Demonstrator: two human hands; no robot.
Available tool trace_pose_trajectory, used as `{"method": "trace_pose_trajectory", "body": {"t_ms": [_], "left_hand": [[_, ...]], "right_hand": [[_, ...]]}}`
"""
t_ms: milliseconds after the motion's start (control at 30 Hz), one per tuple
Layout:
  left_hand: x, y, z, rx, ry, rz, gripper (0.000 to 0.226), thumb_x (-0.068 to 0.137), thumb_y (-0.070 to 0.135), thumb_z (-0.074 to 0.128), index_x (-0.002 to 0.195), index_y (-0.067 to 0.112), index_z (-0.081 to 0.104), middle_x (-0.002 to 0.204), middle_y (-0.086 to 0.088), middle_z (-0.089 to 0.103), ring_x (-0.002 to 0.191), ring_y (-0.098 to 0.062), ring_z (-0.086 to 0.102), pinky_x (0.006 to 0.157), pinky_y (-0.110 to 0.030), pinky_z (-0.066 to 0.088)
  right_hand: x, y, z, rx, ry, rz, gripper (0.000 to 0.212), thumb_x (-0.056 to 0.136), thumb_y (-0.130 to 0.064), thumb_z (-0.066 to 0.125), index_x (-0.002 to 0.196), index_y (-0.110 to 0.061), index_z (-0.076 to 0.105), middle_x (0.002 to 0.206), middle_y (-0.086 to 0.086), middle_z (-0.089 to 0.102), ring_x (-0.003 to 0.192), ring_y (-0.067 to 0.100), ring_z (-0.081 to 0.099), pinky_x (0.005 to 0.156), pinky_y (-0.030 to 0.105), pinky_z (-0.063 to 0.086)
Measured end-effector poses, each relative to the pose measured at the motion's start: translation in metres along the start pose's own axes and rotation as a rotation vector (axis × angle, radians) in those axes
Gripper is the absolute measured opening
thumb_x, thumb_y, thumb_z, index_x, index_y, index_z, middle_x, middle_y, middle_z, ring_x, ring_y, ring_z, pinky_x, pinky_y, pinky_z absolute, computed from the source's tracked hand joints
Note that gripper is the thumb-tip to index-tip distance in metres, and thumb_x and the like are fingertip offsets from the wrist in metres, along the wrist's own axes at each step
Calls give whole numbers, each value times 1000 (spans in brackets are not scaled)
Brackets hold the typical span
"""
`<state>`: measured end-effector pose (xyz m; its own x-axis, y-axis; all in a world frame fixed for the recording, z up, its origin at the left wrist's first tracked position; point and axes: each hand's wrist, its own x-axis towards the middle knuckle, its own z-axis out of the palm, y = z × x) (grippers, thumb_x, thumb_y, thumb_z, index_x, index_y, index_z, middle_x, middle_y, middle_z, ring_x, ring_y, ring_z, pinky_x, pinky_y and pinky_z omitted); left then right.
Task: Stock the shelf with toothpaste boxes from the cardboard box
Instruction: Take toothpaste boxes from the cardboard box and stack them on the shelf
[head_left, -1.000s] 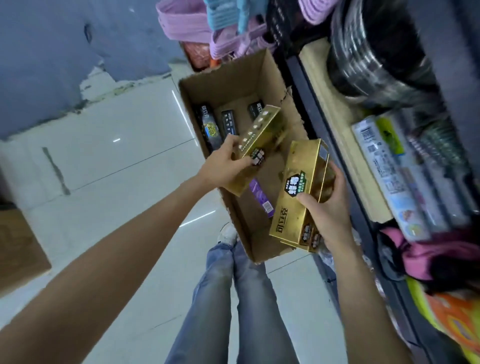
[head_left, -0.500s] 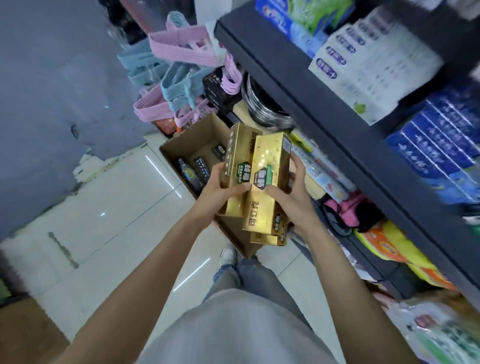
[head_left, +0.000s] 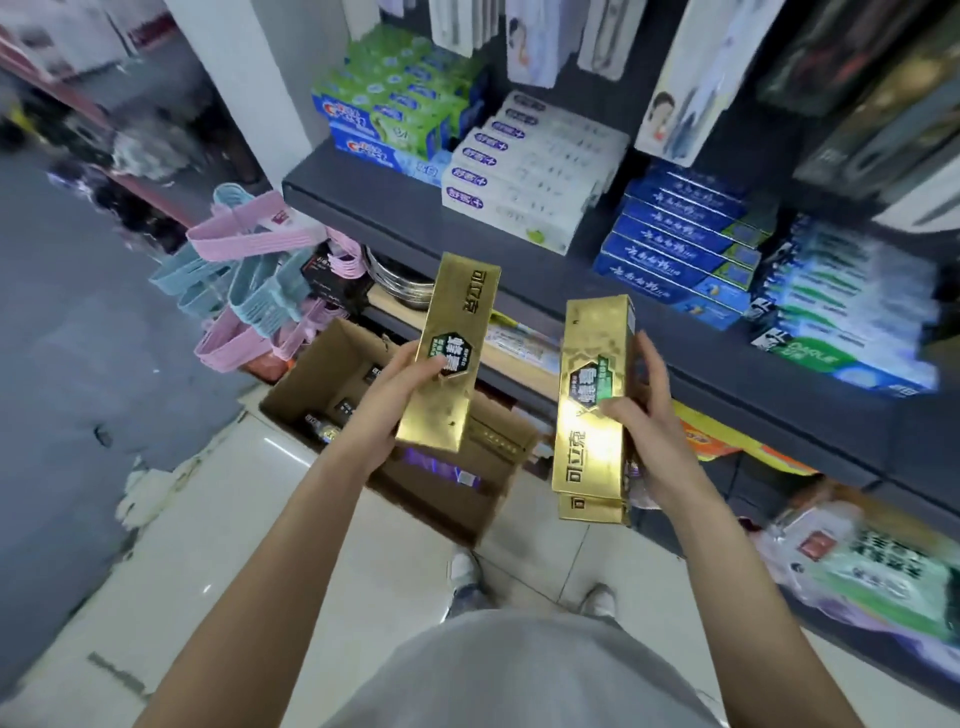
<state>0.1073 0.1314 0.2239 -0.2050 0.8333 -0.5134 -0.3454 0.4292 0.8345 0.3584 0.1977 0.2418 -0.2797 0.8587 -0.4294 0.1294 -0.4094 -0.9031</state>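
In front of the dark shelf (head_left: 426, 218), the left hand (head_left: 387, 410) grips one gold toothpaste box (head_left: 449, 358) by its lower half, long axis upright and tilted slightly right. The right hand (head_left: 644, 431) clasps a stack of gold boxes (head_left: 592, 415), probably two, standing on end. Below, the open cardboard box (head_left: 332, 358) on the floor holds a few dark packs. Stocked toothpaste rows (head_left: 524, 171) lie on the shelf above.
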Motion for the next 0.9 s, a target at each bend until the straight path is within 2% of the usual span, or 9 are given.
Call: {"method": "trace_pose_trajectory", "body": {"t_ms": [100, 233, 333, 433, 567, 633, 700, 800, 900], "left_hand": [[-1, 1, 37, 147, 43, 32, 34, 83, 29, 63, 115, 20, 57, 108, -4, 69, 100, -24, 63, 92, -42, 46], [-11, -5, 112, 379, 15, 160, 45, 82, 23, 70, 123, 23, 51, 116, 6, 65, 103, -7, 62, 92, -31, 46], [-21, -17, 181, 505, -23, 290, 54, 76, 21, 77, 121, 21, 46, 117, 4, 63, 99, -11, 65, 90, -30, 50], [-33, -28, 260, 569, -73, 432, 64, 69, 13, 79, 120, 22, 41, 112, 4, 62, 97, -10, 64, 79, -25, 53], [-47, -44, 361, 551, -79, 562, 53, 66, 2, 79, 106, 20, 50, 92, 9, 63, 81, 9, 57, 68, -10, 46], [-53, -42, 401, 469, -40, 582, 43, 72, 3, 78, 106, 14, 53, 91, 6, 63, 78, 12, 56, 69, -6, 44], [-53, -39, 431, 477, -9, 618, 39, 76, 15, 76, 110, 18, 56, 95, 12, 64, 82, 13, 57, 73, -7, 42], [-45, -39, 475, 560, -28, 636, 46, 72, 30, 80, 111, 28, 56, 99, 16, 65, 91, 3, 58, 82, -15, 45], [-22, -50, 514, 588, -56, 664, 53, 67, 26, 84, 108, 27, 50, 95, 18, 64, 88, -2, 61, 81, -19, 48]], "right_hand": [[-13, 3, -38, 41, 26, -60, 79, 88, 0, 52, 137, -56, 26, 139, -6, 43, 108, 15, 59, 64, 28, 54], [-33, 11, -105, 61, 51, -83, 78, 88, 0, 52, 134, -58, 29, 139, 0, 46, 104, 16, 62, 59, 22, 52], [-52, 14, -166, 57, 55, -113, 77, 88, -1, 53, 127, -64, 33, 134, 0, 50, 100, 17, 64, 62, 23, 52], [-71, 19, -238, 54, 41, -121, 78, 86, 0, 55, 124, -66, 35, 135, -6, 51, 104, 16, 63, 68, 27, 52], [-102, 26, -328, 66, 122, -121, 76, 79, -10, 60, 129, -62, 36, 131, -12, 53, 105, 14, 62, 78, 35, 52], [-118, 30, -366, 148, 165, -122, 73, 87, -2, 53, 134, -55, 35, 127, -20, 54, 100, 6, 64, 73, 27, 53], [-132, 31, -397, 211, 206, -107, 67, 90, -5, 49, 134, -53, 35, 129, -25, 52, 103, 2, 62, 76, 23, 52], [-144, 32, -433, 249, 281, -93, 63, 89, -13, 53, 129, -60, 37, 133, -21, 53, 117, 11, 56, 91, 34, 47], [-148, 33, -459, 291, 346, -90, 66, 91, -9, 51, 134, -56, 35, 132, -25, 50, 116, 14, 57, 84, 32, 49]]}}
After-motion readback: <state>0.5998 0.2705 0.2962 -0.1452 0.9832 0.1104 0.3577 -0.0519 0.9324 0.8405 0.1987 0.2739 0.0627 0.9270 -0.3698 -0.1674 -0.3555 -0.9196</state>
